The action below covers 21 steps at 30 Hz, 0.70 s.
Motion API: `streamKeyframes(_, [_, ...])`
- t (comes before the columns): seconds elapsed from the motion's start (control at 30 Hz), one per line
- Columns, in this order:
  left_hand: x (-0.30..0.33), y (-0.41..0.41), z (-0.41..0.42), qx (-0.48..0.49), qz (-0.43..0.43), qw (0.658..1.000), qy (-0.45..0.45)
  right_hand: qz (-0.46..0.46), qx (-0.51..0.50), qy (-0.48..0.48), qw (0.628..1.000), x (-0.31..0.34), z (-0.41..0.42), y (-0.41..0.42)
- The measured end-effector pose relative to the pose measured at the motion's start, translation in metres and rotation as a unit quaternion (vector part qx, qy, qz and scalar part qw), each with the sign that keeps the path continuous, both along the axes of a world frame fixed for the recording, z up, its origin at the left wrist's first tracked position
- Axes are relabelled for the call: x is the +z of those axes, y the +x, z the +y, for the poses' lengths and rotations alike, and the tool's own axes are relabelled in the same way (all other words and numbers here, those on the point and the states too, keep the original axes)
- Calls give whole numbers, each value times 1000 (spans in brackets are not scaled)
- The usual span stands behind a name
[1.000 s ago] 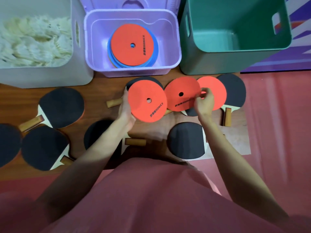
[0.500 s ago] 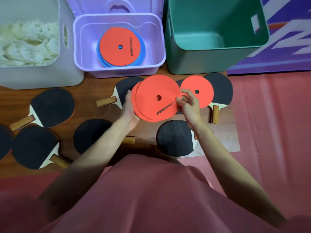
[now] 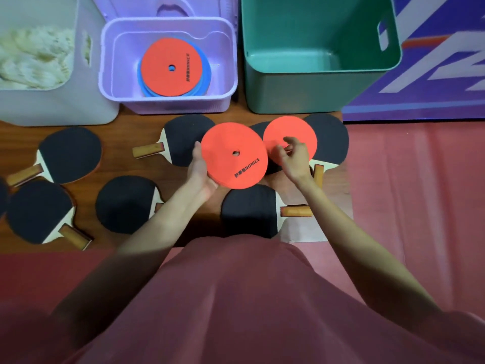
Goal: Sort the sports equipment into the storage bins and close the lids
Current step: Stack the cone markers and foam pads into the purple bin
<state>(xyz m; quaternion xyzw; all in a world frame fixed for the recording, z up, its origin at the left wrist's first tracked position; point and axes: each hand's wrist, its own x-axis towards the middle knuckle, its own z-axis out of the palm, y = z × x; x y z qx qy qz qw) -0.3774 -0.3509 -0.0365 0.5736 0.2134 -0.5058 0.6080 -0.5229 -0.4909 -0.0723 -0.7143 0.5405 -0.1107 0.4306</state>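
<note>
White bin point(image 3: 52, 101), far left of the fingers: holds a pale fluffy mass, contents not identifiable. Below it, well left of the left hand, black-faced paddles point(image 3: 70, 153) lie flat on the wooden floor point(image 3: 131, 119), handles pointing various ways.

Lilac bin point(image 3: 168, 101), above and left of the fingers: lid off, holding a stack of discs point(image 3: 170, 69), orange on top, blue edges showing beneath.

Left hand point(image 3: 200, 172): palm and thumb cradle the left edge of an orange disc stack point(image 3: 233, 156) held tilted above the floor; fingers curled under it, clamped on the stack. Top disc carries a centre hole and dark lettering.

Right hand point(image 3: 295, 158): fingers bent, thumb and forefinger close together over a single orange disc point(image 3: 286, 135) just right of the held stack. Whether they pinch the disc cannot be told.

That disc overlaps a paddle point(image 3: 330, 137) beyond the right fingers. Another paddle point(image 3: 249, 211) lies below both hands.

Green bin point(image 3: 315, 95), above the right fingers: open, interior bare.
</note>
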Motion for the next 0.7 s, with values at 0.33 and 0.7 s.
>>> streamKeyframes(0.33, [2,-18,-6,30,-11,1000,1,192,-120,31,974,-20,-44,-18])
streamKeyframes(0.7, [8,-28,-4,44,-26,999,5,158,-118,-26,980,-19,-37,-21])
